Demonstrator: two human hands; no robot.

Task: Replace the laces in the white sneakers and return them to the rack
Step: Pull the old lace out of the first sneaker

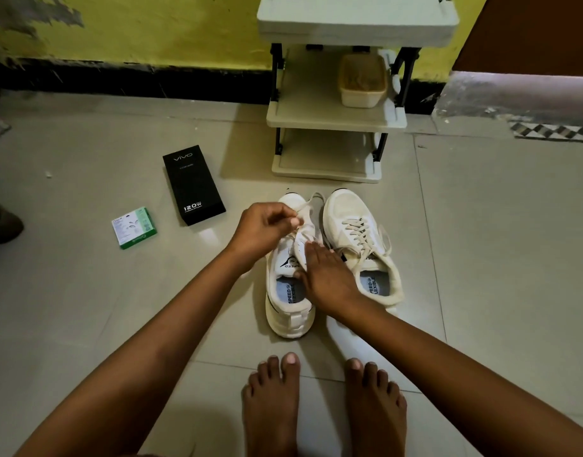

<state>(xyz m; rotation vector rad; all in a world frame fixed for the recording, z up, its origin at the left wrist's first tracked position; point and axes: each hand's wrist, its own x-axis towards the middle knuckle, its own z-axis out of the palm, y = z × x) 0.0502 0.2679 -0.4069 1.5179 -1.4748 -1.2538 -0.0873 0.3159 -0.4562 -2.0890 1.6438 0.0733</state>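
Two white sneakers stand side by side on the tiled floor, toes toward the rack. The left sneaker (288,301) has its tongue pulled up. My left hand (267,225) hovers over its toe end and pinches a pale lace (311,201) that loops up from the eyelets. My right hand (326,278) lies flat with straight fingers on the tongue and inner side of that same shoe. The right sneaker (356,232) is fully laced, its lace ends loose. The cream shoe rack (336,117) stands just beyond the shoes.
A black phone box (192,184) and a small green-and-white box (134,227) lie on the floor to the left. A cream tub (362,80) sits on the rack's middle shelf. My bare feet (323,404) are just behind the sneakers. A doorstep rises at the right.
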